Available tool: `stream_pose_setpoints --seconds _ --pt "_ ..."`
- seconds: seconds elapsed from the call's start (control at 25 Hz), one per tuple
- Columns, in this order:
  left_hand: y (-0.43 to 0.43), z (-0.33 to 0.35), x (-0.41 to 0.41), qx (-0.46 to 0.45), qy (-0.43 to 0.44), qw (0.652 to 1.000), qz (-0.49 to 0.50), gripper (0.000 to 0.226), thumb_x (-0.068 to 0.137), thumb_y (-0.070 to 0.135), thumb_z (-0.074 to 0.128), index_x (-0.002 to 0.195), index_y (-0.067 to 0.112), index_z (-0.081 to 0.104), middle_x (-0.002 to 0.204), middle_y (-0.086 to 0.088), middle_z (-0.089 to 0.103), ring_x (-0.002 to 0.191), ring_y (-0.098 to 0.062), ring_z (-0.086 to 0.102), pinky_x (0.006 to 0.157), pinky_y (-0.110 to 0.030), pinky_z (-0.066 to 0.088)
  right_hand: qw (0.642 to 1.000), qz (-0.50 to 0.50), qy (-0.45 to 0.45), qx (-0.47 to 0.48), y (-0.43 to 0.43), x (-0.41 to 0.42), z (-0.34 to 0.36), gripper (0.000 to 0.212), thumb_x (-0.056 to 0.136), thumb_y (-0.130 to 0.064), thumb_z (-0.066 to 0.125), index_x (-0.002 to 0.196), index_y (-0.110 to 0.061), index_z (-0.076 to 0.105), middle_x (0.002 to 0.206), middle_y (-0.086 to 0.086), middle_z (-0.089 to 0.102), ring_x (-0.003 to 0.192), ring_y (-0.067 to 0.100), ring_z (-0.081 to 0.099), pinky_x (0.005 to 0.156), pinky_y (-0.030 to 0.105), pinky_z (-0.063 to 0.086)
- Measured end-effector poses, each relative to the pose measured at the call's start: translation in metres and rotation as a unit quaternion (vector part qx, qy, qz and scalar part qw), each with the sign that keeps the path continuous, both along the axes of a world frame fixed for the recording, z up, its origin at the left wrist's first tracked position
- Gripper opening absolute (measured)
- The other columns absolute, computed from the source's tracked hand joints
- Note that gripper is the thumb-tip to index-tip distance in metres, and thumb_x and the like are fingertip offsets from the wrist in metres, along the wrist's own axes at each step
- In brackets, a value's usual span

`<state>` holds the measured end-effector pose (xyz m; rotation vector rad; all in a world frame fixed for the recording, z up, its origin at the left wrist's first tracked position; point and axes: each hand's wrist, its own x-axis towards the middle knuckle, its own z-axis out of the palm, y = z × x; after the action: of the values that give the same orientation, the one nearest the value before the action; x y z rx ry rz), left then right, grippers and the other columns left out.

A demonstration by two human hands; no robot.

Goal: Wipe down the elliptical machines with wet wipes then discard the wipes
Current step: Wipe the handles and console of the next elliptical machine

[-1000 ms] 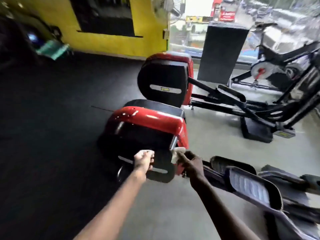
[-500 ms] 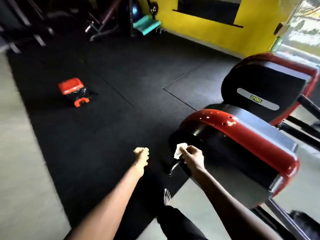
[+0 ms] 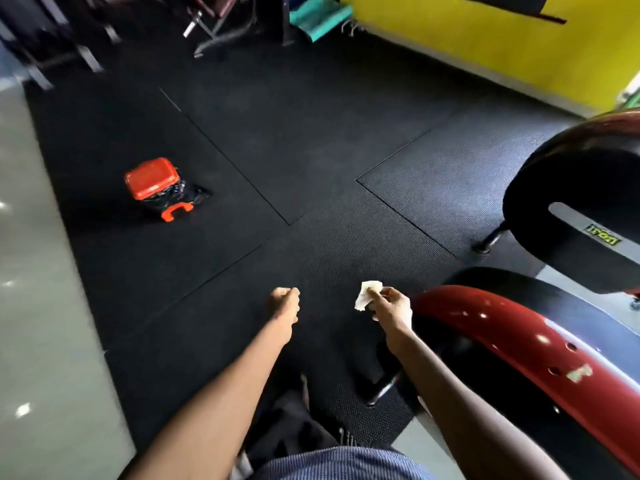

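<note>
White wet wipe, crumpled, pinched between the thumb and fingertips of the right hand above the black rubber mat, just left of the near elliptical's red housing. The left hand, left of the wipe and apart from it, is curled into a fist; contents not visible. Far left, well apart across bare mat: orange-lidded bin. Far right: second elliptical. Beyond: yellow wall.

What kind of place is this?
Most likely a gym: black rubber floor mats, a red exercise machine on the right, and metal equipment frames, blurred, at the back.
</note>
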<state>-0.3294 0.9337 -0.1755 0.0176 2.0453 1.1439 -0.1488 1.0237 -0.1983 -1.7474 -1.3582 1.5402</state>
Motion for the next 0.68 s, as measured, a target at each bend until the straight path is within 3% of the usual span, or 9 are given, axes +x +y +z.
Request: stream_pose_setpoints --seconds 0.24,0.36,0.56,0.68 --pt "0.188 -0.016 -0.104 -0.004 0.032 0.994 -0.103 0.028 0.092 0.011 0.055 0.066 0.020 0.049 0.063 -0.001 0.050 0.050 -0.013 0.042 0.041 -0.016 0.031 0.995 -0.093 -0.020 0.011 0.156 -0.069 -0.018 0.019 0.090 -0.028 0.069 0.074 -0.019 0.065 0.062 -0.004 0.069 0.057 0.019 0.065 0.081 0.049 0.060" --pt "0.303 -0.010 -0.124 0.002 0.034 0.982 -0.185 0.023 0.091 0.013 0.057 0.069 0.018 0.055 0.061 -0.001 0.055 0.052 -0.015 0.047 0.048 -0.022 0.035 0.980 -0.193 -0.031 0.017 0.231 -0.075 -0.009 0.022 0.083 -0.040 0.070 0.073 -0.020 0.067 0.061 -0.003 0.070 0.060 0.021 0.067 0.078 0.051 0.059" --pt "0.476 0.009 -0.065 0.039 0.016 0.934 -0.355 0.010 0.089 0.019 0.057 0.080 0.016 0.059 0.066 0.000 0.059 0.056 -0.016 0.052 0.047 -0.022 0.038 0.942 -0.327 -0.074 0.023 0.338 -0.037 -0.008 0.024 0.079 -0.047 0.066 0.076 -0.023 0.068 0.077 0.003 0.074 0.078 0.032 0.072 0.080 0.051 0.059" --pt "0.578 0.004 0.003 0.051 0.025 0.879 -0.473 0.016 0.072 0.031 0.054 0.077 0.018 0.063 0.073 -0.003 0.066 0.069 -0.022 0.059 0.062 -0.031 0.044 0.909 -0.410 -0.058 0.051 0.410 0.021 -0.052 0.034 0.075 -0.058 0.065 0.078 -0.025 0.068 0.080 0.001 0.074 0.082 0.030 0.071 0.082 0.053 0.057"
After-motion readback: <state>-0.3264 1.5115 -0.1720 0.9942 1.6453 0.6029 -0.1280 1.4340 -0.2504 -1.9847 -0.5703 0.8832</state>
